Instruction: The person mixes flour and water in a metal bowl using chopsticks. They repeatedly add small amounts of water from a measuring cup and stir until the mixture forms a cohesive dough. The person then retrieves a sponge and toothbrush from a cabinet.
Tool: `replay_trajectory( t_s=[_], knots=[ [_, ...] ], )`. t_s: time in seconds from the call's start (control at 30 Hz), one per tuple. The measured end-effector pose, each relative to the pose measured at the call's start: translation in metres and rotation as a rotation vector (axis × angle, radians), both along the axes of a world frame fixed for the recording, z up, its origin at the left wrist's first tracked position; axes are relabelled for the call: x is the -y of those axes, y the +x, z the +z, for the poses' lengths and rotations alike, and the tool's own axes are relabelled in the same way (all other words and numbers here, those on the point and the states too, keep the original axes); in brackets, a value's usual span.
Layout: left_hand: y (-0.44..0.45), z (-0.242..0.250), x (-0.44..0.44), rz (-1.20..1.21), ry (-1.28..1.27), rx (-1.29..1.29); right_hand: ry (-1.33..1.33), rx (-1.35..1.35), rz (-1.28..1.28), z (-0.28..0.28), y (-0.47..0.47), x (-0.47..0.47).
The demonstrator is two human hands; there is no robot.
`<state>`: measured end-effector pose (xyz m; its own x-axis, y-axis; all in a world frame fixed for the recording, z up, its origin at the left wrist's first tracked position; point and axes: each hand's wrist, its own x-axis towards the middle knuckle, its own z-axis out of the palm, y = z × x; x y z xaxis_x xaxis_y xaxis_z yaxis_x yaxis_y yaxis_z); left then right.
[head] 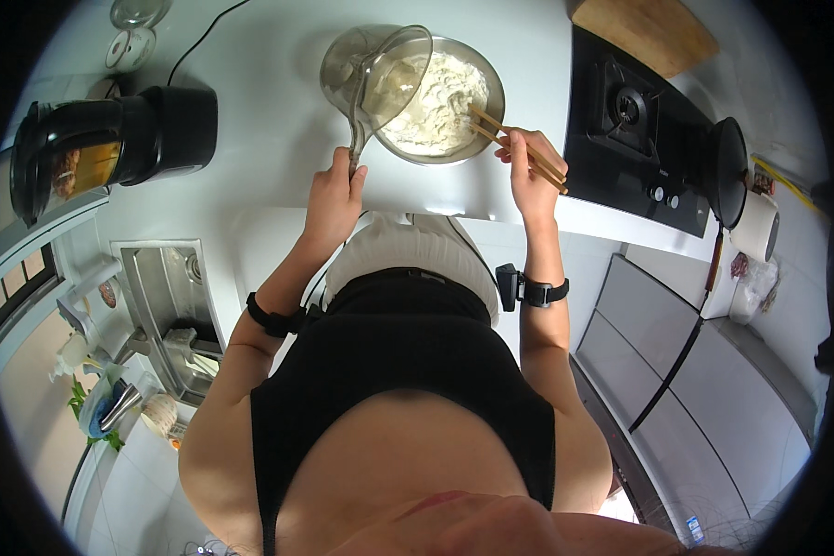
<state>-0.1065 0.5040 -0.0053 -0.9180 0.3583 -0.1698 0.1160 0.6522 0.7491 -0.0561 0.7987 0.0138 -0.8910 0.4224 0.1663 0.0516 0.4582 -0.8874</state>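
My left hand (335, 198) is closed around the handle of a clear, smoke-tinted pitcher (340, 73), which leans over the left side of a metal bowl (495, 83). Inside the bowl lies a lumpy, pale flour mixture (452, 83). A pair of wooden chopsticks (538, 167) is gripped in my right hand (534, 163), their tips in the mixture near the bowl's right side. Whether liquid is leaving the pitcher I cannot tell.
Right of the bowl, a black gas hob (604, 160) is set in the white counter (271, 139), with a wooden board (646, 35) behind and a black pan (730, 174) on it. A black appliance (177, 132) stands left; a steel sink (156, 285) lies lower left.
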Motion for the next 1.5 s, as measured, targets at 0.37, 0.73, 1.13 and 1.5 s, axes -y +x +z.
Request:
replay_trajectory(
  t_s=[0.37,0.73,1.13,1.5],
  knots=[
    [-0.012,0.000,-0.008,0.125,0.464,0.181,-0.019,-0.001,-0.007,-0.004,-0.001,-0.002],
    [-0.047,-0.031,0.013,0.527,0.643,0.374,-0.073,0.002,0.032,-0.003,-0.008,-0.007],
    [-0.072,-0.095,0.046,0.644,0.440,0.145,-0.009,0.085,0.103,0.011,-0.017,-0.009],
    [0.016,-0.065,-0.051,0.232,0.747,0.593,0.261,-0.060,0.218,0.018,-0.073,-0.015]
  ],
)
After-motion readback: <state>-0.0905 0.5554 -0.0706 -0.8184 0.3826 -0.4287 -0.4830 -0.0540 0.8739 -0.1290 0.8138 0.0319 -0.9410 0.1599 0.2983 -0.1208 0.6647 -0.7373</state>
